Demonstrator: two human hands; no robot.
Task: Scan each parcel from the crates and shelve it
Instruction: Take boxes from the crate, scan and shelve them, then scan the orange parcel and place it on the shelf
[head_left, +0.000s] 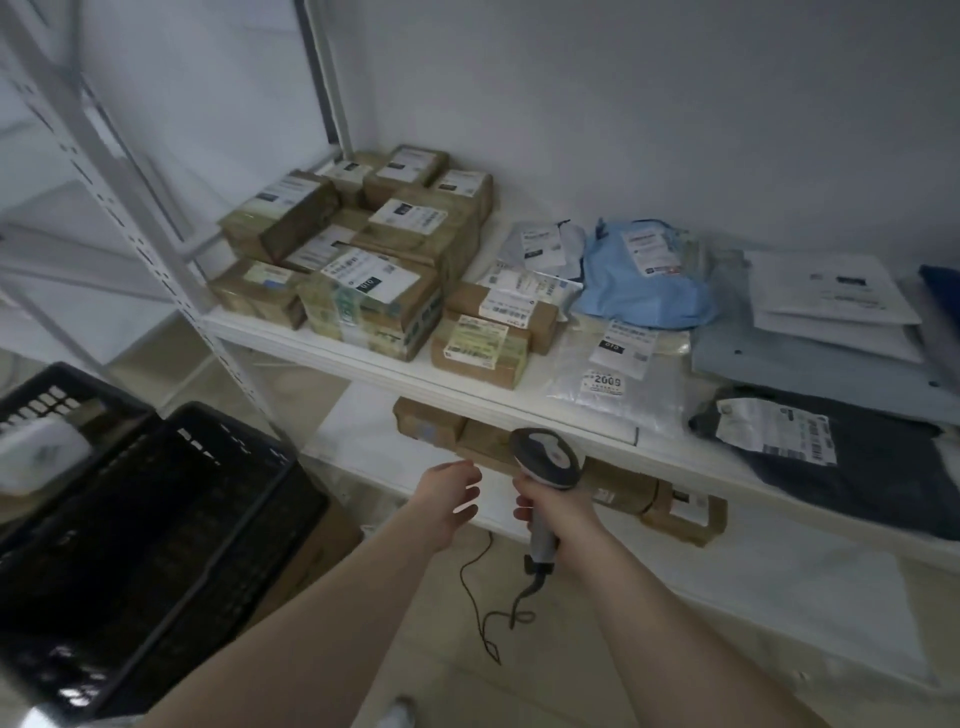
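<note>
**Scanner in hand, no parcel held**

The right hand (550, 512) is gripping the grey corded handheld scanner (545, 467); the left hand (449, 501) is hanging relaxed, grasping nothing. Brown taped cardboard parcels (363, 249) and soft mailer bags (644, 275) are already crowding the white metal shelf (363, 358). The near black plastic crate (156, 525) on the left is looking dark inside, its contents hard to make out, so the remaining work is unclear.

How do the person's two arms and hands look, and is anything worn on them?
Both forearms are bare up to the frame edge; no sleeves show. The left hand and the right hand wear no gloves. No rings, watch or bracelet are visible on either wrist or on the fingers that show.
</note>
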